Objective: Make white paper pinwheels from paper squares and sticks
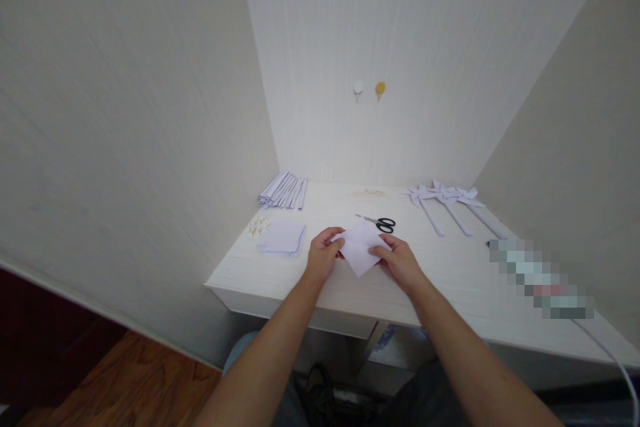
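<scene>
Currently observed one white paper square (358,250) held above the front part of the white tabletop (330,208), nearer than the scissors (379,223). Read as a diamond, with one corner pointed toward the front edge, the opposite one toward the back wall (320,80), and with diagonals near equal. Found gripped at its side corners by left hand (324,255) and right hand (399,259), with thumbs on top and other fingers underneath (partly hidden by the sheet).

Counted one pair of scissors, with blades pointed left; three paper pinwheels (445,196) at back right, with sticks slanting nearer and rightward; one paper stack (280,238) at left; one pile of paper sticks (284,191) behind it. Could not count small pale pieces (260,225) beside the stack. Noted two wall hooks (359,88), one white, one gold.
</scene>
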`<state>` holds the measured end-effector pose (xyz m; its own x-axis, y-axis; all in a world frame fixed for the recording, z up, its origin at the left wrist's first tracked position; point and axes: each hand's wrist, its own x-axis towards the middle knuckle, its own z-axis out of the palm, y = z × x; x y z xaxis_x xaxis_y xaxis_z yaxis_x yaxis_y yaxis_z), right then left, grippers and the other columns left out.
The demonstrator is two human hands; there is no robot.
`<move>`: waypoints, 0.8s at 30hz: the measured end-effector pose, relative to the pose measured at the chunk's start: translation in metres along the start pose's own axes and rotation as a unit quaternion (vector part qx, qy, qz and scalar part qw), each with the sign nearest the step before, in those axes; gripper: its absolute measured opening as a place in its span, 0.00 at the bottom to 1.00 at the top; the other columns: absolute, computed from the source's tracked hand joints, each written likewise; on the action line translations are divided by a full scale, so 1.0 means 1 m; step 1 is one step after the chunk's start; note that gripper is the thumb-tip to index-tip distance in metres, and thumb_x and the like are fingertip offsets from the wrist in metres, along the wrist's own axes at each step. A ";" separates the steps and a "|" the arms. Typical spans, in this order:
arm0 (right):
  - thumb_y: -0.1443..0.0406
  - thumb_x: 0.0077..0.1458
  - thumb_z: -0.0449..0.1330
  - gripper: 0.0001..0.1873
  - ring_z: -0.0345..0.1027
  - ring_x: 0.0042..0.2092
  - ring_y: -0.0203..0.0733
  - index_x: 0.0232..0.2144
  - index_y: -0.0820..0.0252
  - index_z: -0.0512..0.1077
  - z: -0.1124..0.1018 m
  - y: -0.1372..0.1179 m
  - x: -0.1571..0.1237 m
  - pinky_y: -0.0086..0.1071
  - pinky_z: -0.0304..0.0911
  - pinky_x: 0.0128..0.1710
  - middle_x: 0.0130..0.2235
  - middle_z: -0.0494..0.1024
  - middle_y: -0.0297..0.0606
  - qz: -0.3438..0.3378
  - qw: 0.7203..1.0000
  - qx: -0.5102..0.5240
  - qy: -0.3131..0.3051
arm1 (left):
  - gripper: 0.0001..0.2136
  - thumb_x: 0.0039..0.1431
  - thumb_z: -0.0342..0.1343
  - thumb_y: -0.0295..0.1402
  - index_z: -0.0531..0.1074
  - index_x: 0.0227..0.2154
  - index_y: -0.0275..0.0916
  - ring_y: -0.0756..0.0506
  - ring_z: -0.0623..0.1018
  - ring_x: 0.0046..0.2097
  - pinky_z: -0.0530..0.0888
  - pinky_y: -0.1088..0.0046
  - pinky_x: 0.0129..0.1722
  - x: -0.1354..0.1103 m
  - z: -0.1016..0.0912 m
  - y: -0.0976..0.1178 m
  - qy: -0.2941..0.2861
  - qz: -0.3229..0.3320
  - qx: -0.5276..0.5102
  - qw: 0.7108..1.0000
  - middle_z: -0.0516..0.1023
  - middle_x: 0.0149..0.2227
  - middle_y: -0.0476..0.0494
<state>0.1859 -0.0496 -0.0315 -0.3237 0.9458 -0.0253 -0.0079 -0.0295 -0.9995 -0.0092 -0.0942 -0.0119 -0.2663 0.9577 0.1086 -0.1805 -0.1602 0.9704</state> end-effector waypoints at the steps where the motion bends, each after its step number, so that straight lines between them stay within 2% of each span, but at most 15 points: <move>1: 0.60 0.68 0.64 0.12 0.77 0.39 0.41 0.48 0.63 0.76 0.000 -0.001 0.000 0.37 0.76 0.38 0.44 0.80 0.38 -0.001 1.000 -0.002 -0.002 | 0.13 0.45 0.67 0.36 0.80 0.35 0.38 0.50 0.74 0.25 0.73 0.75 0.24 0.000 0.000 0.000 -0.001 -0.002 0.001 1.000 0.81 0.30 0.48; 12: 0.59 0.65 0.67 0.11 0.75 0.31 0.37 0.38 0.63 0.78 0.003 -0.009 -0.004 0.35 0.73 0.36 0.33 0.81 0.32 -0.022 0.999 0.011 -0.025 | 0.10 0.47 0.67 0.34 0.81 0.33 0.37 0.50 0.74 0.25 0.73 0.74 0.25 0.000 -0.002 0.001 -0.039 0.002 0.010 0.999 0.81 0.29 0.47; 18: 0.54 0.52 0.74 0.19 0.78 0.34 0.43 0.40 0.62 0.79 0.001 -0.011 -0.004 0.37 0.72 0.37 0.34 0.84 0.35 -0.036 0.999 0.013 -0.011 | 0.11 0.53 0.69 0.33 0.79 0.39 0.35 0.51 0.74 0.25 0.74 0.74 0.26 0.003 -0.003 -0.007 -0.061 -0.017 0.014 0.998 0.78 0.28 0.50; 19: 0.54 0.53 0.73 0.19 0.78 0.34 0.44 0.41 0.61 0.79 0.001 -0.011 -0.004 0.37 0.72 0.38 0.35 0.84 0.35 -0.038 0.999 0.013 -0.006 | 0.12 0.57 0.68 0.34 0.78 0.41 0.35 0.50 0.76 0.27 0.76 0.73 0.28 0.004 -0.003 -0.008 -0.065 -0.025 0.021 0.997 0.79 0.30 0.49; 21: 0.55 0.60 0.70 0.16 0.78 0.35 0.42 0.42 0.62 0.78 0.003 -0.012 -0.003 0.38 0.73 0.39 0.37 0.84 0.36 -0.037 0.999 0.008 0.005 | 0.13 0.66 0.63 0.37 0.76 0.49 0.35 0.46 0.81 0.37 0.81 0.66 0.37 0.005 -0.003 -0.008 -0.075 -0.042 0.038 0.996 0.81 0.42 0.43; 24: 0.58 0.67 0.65 0.14 0.78 0.40 0.42 0.46 0.63 0.77 0.009 -0.009 -0.007 0.39 0.75 0.41 0.44 0.82 0.38 -0.029 0.999 -0.003 0.028 | 0.17 0.69 0.60 0.39 0.73 0.56 0.37 0.40 0.80 0.50 0.81 0.56 0.48 0.004 -0.002 -0.008 -0.089 -0.062 0.057 0.992 0.77 0.55 0.37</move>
<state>0.1796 -0.0592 -0.0220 -0.2695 0.9624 0.0327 -0.0206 0.0282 -0.9994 -0.0107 -0.0893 -0.0199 -0.0755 0.9971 0.0136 -0.0910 -0.0205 0.9956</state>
